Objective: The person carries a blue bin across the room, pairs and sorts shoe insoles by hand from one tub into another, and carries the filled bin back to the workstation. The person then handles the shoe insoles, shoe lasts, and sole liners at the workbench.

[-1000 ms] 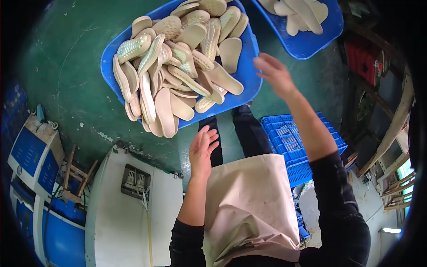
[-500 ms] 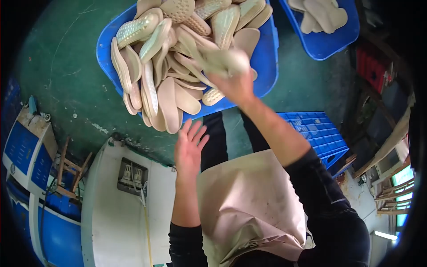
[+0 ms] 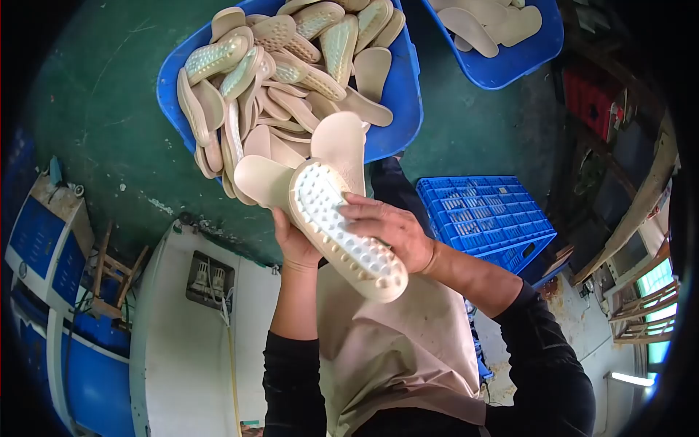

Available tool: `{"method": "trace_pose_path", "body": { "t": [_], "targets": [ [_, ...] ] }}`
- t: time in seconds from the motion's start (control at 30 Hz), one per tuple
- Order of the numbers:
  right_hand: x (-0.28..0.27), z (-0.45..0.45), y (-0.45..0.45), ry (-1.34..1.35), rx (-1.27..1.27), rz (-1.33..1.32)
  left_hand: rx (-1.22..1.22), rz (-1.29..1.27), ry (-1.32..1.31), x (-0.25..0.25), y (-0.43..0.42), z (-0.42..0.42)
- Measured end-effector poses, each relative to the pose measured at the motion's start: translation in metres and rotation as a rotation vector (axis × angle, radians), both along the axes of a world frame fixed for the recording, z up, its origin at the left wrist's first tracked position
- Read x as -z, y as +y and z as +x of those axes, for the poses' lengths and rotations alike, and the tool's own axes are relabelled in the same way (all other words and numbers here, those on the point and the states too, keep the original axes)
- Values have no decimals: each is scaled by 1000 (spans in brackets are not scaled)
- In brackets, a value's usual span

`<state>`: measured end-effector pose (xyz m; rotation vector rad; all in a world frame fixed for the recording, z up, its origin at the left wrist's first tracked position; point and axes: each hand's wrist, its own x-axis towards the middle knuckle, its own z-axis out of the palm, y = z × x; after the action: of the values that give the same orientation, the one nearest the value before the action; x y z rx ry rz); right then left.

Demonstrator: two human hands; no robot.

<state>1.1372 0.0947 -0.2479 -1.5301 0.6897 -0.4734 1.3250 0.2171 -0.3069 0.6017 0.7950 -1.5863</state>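
You hold a studded insole [image 3: 346, 229] in front of your apron [image 3: 408, 328], slanting across two smooth insoles [image 3: 338, 146], near the blue tub [image 3: 405, 109] of loose insoles. The step in hand looks like bringing insoles together; the next move seems to call for a steady two-handed grip, so none slips. Your right hand [image 3: 389, 229] is curled narrow over the studs, gripping. Your left hand [image 3: 297, 244] meets the insoles' lower left edge; its fingers are hidden, so you cannot tell how closed it is.
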Motion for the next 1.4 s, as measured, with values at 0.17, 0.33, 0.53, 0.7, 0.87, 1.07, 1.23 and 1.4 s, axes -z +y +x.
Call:
{"method": "trace_pose_path", "body": {
  "t": [0.17,0.33,0.53,0.7,0.87,1.07,1.23,1.4],
  "targets": [
    [-14,3,7,33,443,666,126,-3,-180,-5,-1,-9],
    [-4,12,18,5,806,955,177,112,-279,-17,-25,-13],
    [14,3,-9,-220,993,1311,325,34,-433,-18,-42,-9],
    [34,-15,-13,-354,989,1451,480,-26,-473,-18,-33,-17],
    [33,-16,-6,-338,974,1417,482,14,-444,-32,-36,-29],
    [27,-18,3,-251,981,1366,591,62,-507,-34,-36,-40],
    [29,-38,5,-291,1035,1313,670,38,-646,-31,-41,-53],
    [-4,-94,-9,-104,1239,1021,779,29,-696,-35,-53,-76]
  ]
}}
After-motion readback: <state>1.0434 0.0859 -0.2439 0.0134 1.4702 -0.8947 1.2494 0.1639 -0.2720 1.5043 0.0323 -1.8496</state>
